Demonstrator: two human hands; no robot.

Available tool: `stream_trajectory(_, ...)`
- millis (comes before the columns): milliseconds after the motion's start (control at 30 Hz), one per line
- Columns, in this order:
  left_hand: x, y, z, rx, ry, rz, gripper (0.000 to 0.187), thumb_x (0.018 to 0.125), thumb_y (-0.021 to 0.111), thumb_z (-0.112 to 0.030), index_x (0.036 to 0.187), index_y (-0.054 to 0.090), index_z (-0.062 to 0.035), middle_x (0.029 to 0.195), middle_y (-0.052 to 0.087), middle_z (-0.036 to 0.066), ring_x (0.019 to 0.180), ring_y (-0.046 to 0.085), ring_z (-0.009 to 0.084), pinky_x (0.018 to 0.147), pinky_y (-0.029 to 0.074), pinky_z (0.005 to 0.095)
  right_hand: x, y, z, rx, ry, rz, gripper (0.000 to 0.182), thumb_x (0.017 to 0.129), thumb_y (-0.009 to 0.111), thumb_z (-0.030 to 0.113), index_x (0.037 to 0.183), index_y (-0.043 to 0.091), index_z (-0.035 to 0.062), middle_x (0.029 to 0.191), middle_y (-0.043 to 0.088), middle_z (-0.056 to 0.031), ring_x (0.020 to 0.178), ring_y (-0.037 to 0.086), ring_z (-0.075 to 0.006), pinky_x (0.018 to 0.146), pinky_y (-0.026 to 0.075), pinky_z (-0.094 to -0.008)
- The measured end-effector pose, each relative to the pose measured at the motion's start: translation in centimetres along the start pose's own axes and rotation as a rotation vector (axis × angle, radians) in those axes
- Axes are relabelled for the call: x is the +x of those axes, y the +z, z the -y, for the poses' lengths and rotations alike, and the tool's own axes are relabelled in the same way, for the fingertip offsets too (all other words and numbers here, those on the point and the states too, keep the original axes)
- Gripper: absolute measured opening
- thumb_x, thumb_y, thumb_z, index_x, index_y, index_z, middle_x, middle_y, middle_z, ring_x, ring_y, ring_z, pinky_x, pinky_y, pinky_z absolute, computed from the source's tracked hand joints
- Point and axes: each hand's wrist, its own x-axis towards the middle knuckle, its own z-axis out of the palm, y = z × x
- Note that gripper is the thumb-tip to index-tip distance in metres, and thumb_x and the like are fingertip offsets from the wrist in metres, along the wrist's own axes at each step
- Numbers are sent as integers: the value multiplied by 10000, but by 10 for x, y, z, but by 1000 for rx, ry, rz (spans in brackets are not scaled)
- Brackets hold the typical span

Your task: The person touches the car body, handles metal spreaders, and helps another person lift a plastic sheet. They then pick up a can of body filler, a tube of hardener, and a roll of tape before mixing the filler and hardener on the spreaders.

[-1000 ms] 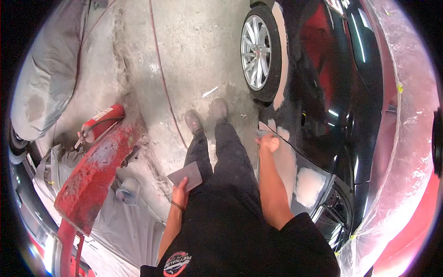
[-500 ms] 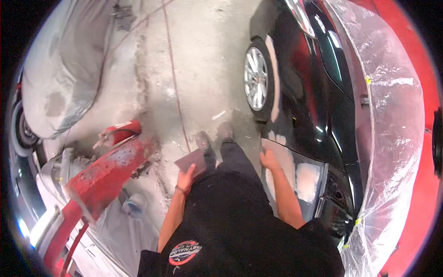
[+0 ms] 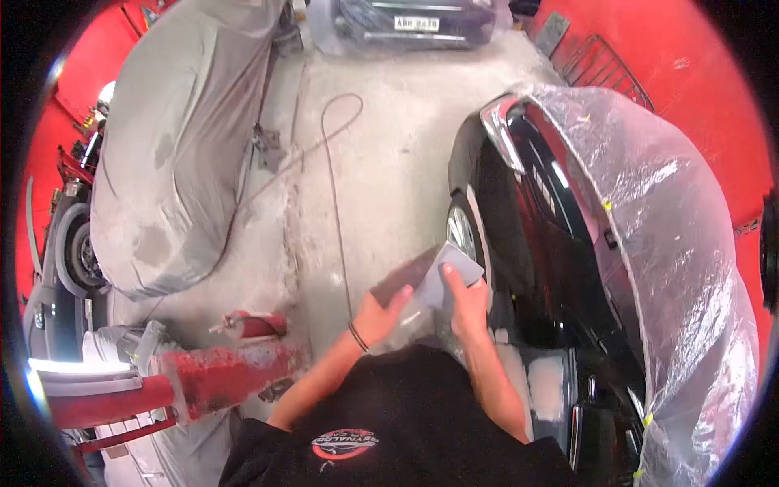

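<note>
Out in front of my chest, both hands grip a sheet of sandpaper [image 3: 403, 273], bent in the middle. Its left part is dark brown and its right part shows a pale grey face. My left hand [image 3: 378, 316] pinches the lower left edge, thumb on top. On the right part lies the thumb of my right hand [image 3: 468, 302], with its fingers behind. Just right of the sheet stands a black car [image 3: 531, 268], its wheel [image 3: 460, 226] partly covered by the paper. Below my right hand, the car's side carries a sanded grey area with a pale filler patch [image 3: 546, 388].
Clear plastic film [image 3: 673, 219] covers the car's far side. A cloth-covered car [image 3: 174, 162] stands at left, near a red fire extinguisher [image 3: 256, 325] and a red metal post [image 3: 235, 375]. A hose [image 3: 334, 178] runs along the concrete floor; another wrapped car [image 3: 414, 36] stands ahead.
My right hand has left the car's side panel and taken hold of the sandpaper. My left hand has raised the sheet forward and right. The view has tilted up.
</note>
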Motion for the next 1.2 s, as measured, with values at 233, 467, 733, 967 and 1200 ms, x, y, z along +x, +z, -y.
stream_trajectory(233, 32, 10, -71, 255, 232, 133, 662, 1004, 675, -102, 1600, 389, -90, 1525, 557, 145, 1367, 578, 285, 1121, 461, 375, 10, 25, 58, 23, -57, -60, 366, 930, 798, 162, 1217, 660, -18, 1109, 707, -85, 977, 669, -175, 854, 542, -333)
stream_trajectory(467, 72, -2, -53, 84, 15, 224, 583, 995, 688, -188, 1538, 478, -148, 1266, 702, 212, 1186, 679, 278, 973, 534, 420, 17, 39, 75, -94, -270, 85, 264, 893, 828, 157, 1077, 736, -8, 934, 753, -57, 810, 693, -141, 736, 557, -311)
stream_trajectory(733, 146, -51, -22, 215, 51, 992, 496, 1043, 620, -415, 1318, 599, -3, 1263, 700, 174, 1187, 649, 281, 1014, 500, 415, 27, 56, 42, -253, -140, -101, 436, 760, 900, 165, 1092, 689, -25, 987, 720, -95, 871, 688, -190, 808, 571, -349)
stream_trajectory(967, 176, -74, -41, -732, -529, 1328, 658, 1101, 525, -381, 1641, 326, -62, 1560, 481, 89, 1324, 482, 133, 1121, 403, 304, -11, 100, 37, 420, -244, -394, 555, 864, 830, 372, 1233, 580, 40, 1146, 675, -110, 976, 680, -248, 819, 575, -388)
stream_trajectory(1200, 191, -40, -10, -222, -449, 1162, 511, 919, 805, -191, 1338, 615, 30, 1253, 708, 105, 1153, 645, 193, 1007, 522, 351, -51, 139, 42, 787, -257, -733, 426, 1046, 608, 444, 1324, 599, 122, 1266, 655, -101, 1177, 629, -285, 1013, 517, -459)
